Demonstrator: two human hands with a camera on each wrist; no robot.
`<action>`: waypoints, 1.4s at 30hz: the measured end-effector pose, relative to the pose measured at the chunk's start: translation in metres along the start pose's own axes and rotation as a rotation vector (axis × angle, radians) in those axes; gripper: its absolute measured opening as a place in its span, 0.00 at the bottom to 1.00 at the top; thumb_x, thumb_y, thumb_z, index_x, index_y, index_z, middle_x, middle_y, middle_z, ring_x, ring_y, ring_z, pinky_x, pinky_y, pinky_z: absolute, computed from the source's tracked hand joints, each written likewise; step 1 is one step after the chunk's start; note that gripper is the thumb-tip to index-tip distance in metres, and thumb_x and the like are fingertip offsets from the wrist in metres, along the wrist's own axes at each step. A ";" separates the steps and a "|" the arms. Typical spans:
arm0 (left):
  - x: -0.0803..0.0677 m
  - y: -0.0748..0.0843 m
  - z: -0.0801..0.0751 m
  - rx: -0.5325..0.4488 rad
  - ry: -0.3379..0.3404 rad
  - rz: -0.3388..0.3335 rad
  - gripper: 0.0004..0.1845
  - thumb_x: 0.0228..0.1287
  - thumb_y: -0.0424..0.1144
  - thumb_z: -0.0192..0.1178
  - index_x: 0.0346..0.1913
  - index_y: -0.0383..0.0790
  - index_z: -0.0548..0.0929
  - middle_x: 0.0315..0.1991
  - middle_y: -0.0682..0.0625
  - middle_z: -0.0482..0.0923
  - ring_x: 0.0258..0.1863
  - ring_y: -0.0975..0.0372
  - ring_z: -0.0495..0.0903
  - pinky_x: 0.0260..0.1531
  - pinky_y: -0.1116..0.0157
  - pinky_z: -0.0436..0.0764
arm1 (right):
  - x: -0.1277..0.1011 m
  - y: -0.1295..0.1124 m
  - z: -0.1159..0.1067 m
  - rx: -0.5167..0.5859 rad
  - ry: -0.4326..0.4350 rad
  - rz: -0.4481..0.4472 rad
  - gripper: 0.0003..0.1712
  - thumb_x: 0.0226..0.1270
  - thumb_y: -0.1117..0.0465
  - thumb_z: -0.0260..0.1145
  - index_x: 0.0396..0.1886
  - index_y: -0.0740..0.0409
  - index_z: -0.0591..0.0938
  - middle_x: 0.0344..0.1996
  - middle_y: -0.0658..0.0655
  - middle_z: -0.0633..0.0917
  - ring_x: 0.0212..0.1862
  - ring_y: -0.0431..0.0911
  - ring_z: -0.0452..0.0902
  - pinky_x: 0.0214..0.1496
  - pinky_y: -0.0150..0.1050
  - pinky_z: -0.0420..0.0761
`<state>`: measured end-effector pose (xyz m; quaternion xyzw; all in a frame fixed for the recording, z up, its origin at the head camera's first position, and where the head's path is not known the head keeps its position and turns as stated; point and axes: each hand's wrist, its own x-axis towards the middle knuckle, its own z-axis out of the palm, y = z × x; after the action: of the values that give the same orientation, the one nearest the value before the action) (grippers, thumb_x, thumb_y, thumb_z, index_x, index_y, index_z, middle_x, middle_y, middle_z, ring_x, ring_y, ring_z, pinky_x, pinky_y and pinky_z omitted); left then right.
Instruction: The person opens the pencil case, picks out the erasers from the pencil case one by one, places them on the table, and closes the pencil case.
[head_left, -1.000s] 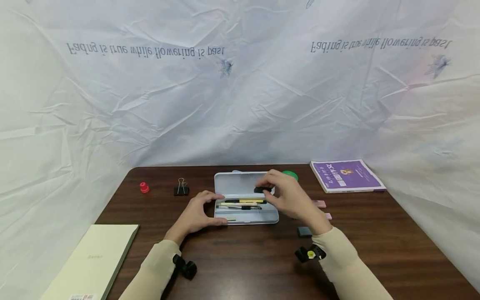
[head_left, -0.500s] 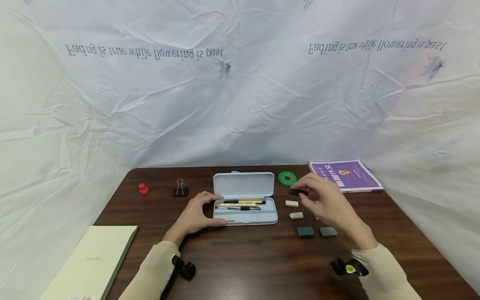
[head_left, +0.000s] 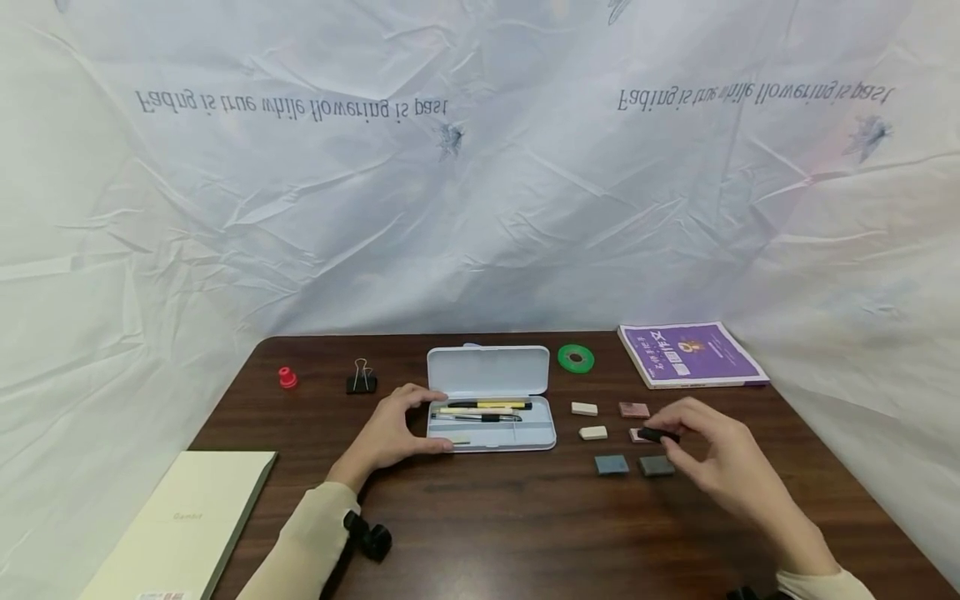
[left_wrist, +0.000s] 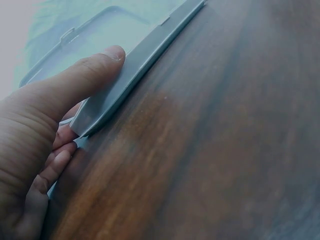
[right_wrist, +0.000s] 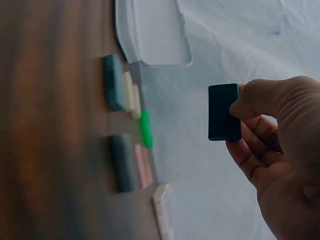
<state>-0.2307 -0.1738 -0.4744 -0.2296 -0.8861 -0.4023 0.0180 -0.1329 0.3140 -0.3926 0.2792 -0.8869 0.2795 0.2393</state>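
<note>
A person sat at a dark brown wooden worktop (head_left: 495,517) with a crinkled white sheet hung behind it. The left hand (head_left: 390,429) rested against the left end of an open pale grey pencil case (head_left: 491,433). Its thumb lay along the near edge and its fingers (left_wrist: 57,160) curled round the far corner, steadying the case. Inside the tray lay a yellow pen (head_left: 491,404) and a darker pen beside it; the lid (head_left: 487,370) lay flat on the far side.

To the right of the case, the right hand (head_left: 720,454) pinched a small black eraser (head_left: 657,434) between thumb and fingertips. The wrist view showed the eraser (right_wrist: 224,112) as a dark rectangular block, lifted clear of the worktop, with the other fingers loosely curled beneath it. It hung just above a pink eraser (head_left: 637,435) and near a grey eraser (head_left: 656,466).

More erasers lay in rows between the case and the hand: two cream ones (head_left: 584,408), a reddish-brown one (head_left: 633,409) and a blue-grey one (head_left: 612,464).

Farther away, a green tape roll (head_left: 575,358) lay right of the lid, and a purple book (head_left: 690,353) lay at the far right. At the far left were a red stopper (head_left: 287,377) and a black binder clip (head_left: 362,380). A pale yellow notebook (head_left: 180,525) lay at the near left corner.
</note>
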 end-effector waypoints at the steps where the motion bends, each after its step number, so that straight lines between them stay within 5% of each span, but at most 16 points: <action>1: 0.000 0.000 0.000 0.000 0.001 0.001 0.42 0.53 0.62 0.88 0.71 0.56 0.87 0.66 0.54 0.82 0.68 0.51 0.79 0.69 0.40 0.78 | -0.006 0.001 0.000 -0.007 0.002 0.009 0.33 0.54 0.83 0.81 0.50 0.43 0.91 0.48 0.39 0.89 0.44 0.35 0.84 0.47 0.22 0.78; 13: 0.001 -0.001 0.000 0.000 0.001 0.003 0.41 0.53 0.63 0.87 0.71 0.58 0.87 0.66 0.54 0.82 0.67 0.51 0.79 0.69 0.40 0.78 | -0.049 0.004 0.007 0.019 -0.046 0.102 0.36 0.50 0.84 0.83 0.44 0.37 0.91 0.45 0.36 0.88 0.47 0.33 0.85 0.50 0.20 0.79; 24: 0.001 -0.001 0.001 -0.004 0.000 0.001 0.41 0.54 0.64 0.87 0.71 0.59 0.87 0.66 0.54 0.81 0.68 0.51 0.79 0.70 0.40 0.78 | -0.061 0.012 0.013 -0.013 -0.129 0.124 0.36 0.49 0.80 0.87 0.41 0.32 0.90 0.44 0.34 0.87 0.49 0.33 0.86 0.49 0.21 0.80; 33: 0.000 -0.001 -0.001 0.000 0.000 -0.006 0.41 0.54 0.63 0.87 0.71 0.58 0.87 0.66 0.54 0.81 0.69 0.50 0.78 0.70 0.39 0.78 | -0.063 0.018 0.010 0.040 -0.258 0.124 0.26 0.57 0.73 0.87 0.40 0.33 0.93 0.44 0.35 0.86 0.48 0.30 0.83 0.49 0.20 0.78; 37: 0.000 -0.002 0.001 -0.007 -0.002 0.001 0.41 0.54 0.63 0.87 0.71 0.57 0.87 0.67 0.54 0.81 0.69 0.50 0.78 0.70 0.39 0.77 | -0.061 0.016 0.003 0.099 -0.225 0.151 0.24 0.60 0.74 0.85 0.42 0.37 0.93 0.44 0.38 0.88 0.47 0.32 0.85 0.48 0.22 0.80; 42: 0.001 -0.002 0.002 -0.006 0.004 0.001 0.41 0.54 0.63 0.87 0.71 0.58 0.87 0.67 0.54 0.81 0.69 0.50 0.79 0.70 0.39 0.78 | -0.047 0.010 -0.009 0.182 -0.069 0.181 0.26 0.60 0.80 0.82 0.47 0.45 0.92 0.45 0.49 0.91 0.46 0.37 0.88 0.50 0.25 0.84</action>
<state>-0.2318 -0.1731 -0.4770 -0.2292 -0.8847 -0.4054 0.0190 -0.1025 0.3433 -0.4165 0.2282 -0.8872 0.3695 0.1561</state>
